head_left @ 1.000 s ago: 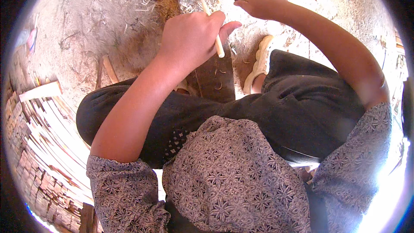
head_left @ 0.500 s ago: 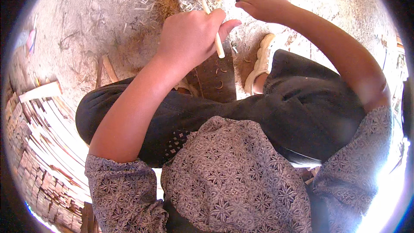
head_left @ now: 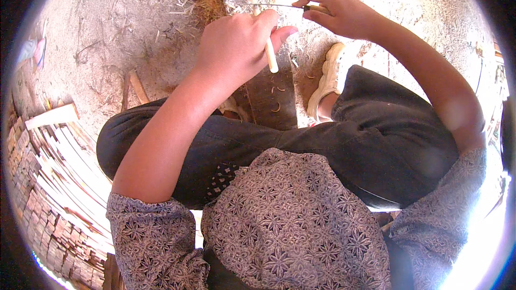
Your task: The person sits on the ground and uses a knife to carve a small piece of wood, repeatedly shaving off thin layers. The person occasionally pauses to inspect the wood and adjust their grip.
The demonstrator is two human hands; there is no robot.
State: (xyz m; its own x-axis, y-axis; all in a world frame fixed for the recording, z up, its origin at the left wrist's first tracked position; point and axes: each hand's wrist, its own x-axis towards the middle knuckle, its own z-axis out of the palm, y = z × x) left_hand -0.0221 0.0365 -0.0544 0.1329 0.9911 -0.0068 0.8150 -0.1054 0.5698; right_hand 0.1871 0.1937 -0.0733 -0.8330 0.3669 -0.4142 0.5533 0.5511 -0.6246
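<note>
My left hand (head_left: pixel 236 48) is closed around a short pale wooden stick (head_left: pixel 272 59), whose lower end pokes out below my fingers. My right hand (head_left: pixel 338 13) grips the handle of a thin-bladed knife (head_left: pixel 279 6); its blade points left and reaches the top of the stick by my left fingertips. Both hands are held over a dark wooden plank (head_left: pixel 271 96) that lies between my knees, with curled shavings on it.
I sit with dark trousers (head_left: pixel 376 139) and a white shoe (head_left: pixel 328 83) on sandy ground (head_left: pixel 107 37) strewn with shavings. A stack of thin pale wooden slats (head_left: pixel 59 166) lies at the left. Small wood offcuts (head_left: pixel 137 86) rest near my left knee.
Both hands stay almost in place; the knife blade has shifted slightly against the top of the stick.
</note>
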